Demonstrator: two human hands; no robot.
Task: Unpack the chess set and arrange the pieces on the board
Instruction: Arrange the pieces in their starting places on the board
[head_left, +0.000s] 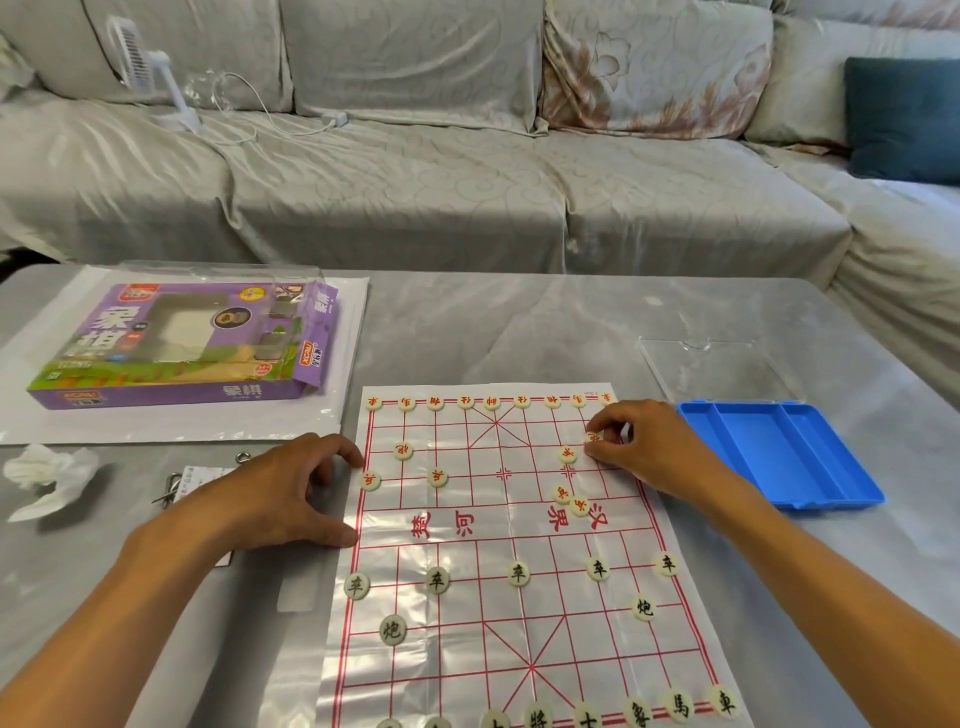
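A thin plastic chess board (498, 540) with red lines lies on the table before me. Round cream pieces with red marks line its far edge (465, 401) and dot the far half; black-marked pieces (518, 573) stand in the near half and along the near edge. My right hand (644, 447) pinches a red-marked piece (593, 437) over the board's far right part. Another red piece (568, 454) sits just left of it. My left hand (280, 493) rests flat at the board's left edge, fingers curled, holding nothing.
A blue plastic tray (779, 452) sits right of the board, its clear lid (717, 364) behind it. The purple chess box (187, 348) lies at far left on a white sheet. A crumpled tissue (47, 473) and small metal items (171, 488) lie left. A sofa stands behind.
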